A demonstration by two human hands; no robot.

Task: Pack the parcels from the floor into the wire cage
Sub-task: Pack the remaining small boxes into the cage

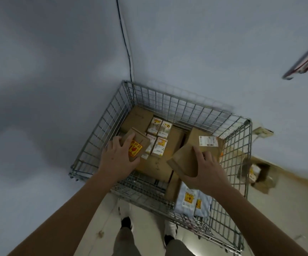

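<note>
Now your left fingers (129,140) curl over the top of a small brown box (137,145) with a yellow and red sticker, thumb under its near edge, so your left hand (117,157) grips it tilted above the left side of the cage (101,126). Your right fingers (200,154) wrap the far edge of a plain carton (183,164), thumb along its near corner; your right hand (207,172) holds it slanted over the cage's middle, near the right wall.

Below the two parcels, inside the cage, large cartons (140,117) cover the bottom. Four small white packs (159,138) sit on them in a tight block, just beside the box in your left hand. A carton with a white label (208,141) lies at the right wall. White bags (188,200) rest in the near right corner.

Outside, past the right wall, an open carton (260,174) sits on the floor (288,209). The cage stands in a corner of white walls (38,71), a cable (126,43) running up the corner. Your shoes (126,222) show at the cage's near side.
</note>
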